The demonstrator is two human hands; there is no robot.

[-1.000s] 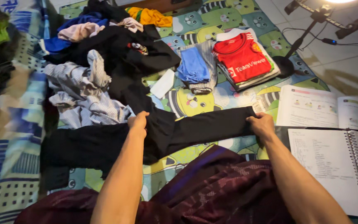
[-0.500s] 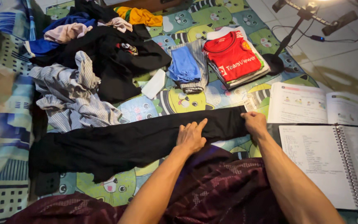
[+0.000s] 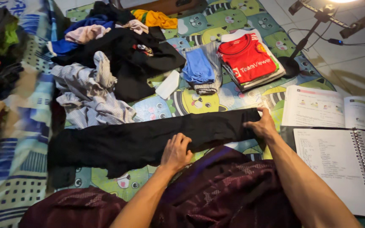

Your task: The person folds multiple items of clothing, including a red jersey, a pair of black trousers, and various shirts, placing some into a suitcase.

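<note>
Lying flat: a long black garment (image 3: 148,139) stretches from left to right across a mat with cartoon cats (image 3: 199,101), just in front of the person's lap.
Left hand (image 3: 176,151): palm down on the lower edge of the black garment near its middle, fingers loosely curled onto the cloth; pressing it more than gripping it.
Right hand (image 3: 262,124): at the right end of the garment, thumb on top and fingers tucked at the edge, closed on the cloth there.
Lap: dark maroon patterned fabric (image 3: 216,190) covers the person's legs and meets the garment's near edge.
Unsorted heap: behind the garment on the left lie a crumpled grey striped shirt (image 3: 91,95), black clothes (image 3: 136,59), a pink piece (image 3: 85,33), blue cloth and a yellow piece (image 3: 155,17).
Folded stacks: a red jersey (image 3: 248,59) tops one neat stack at the far right of the mat; beside it to the left, a blue folded piece (image 3: 197,66) lies on a grey one.
Small item: a white folded cloth (image 3: 167,84) lies between the heap and the blue stack.
Right side: an open spiral notebook (image 3: 339,169) lies near the right forearm, with an open printed book (image 3: 326,110) just behind it.
Floor: pale tiles at the top right carry a lamp stand (image 3: 305,40) and a cable.
Far left: a blue checked bedsheet (image 3: 17,160) with more dark clothes on it.
</note>
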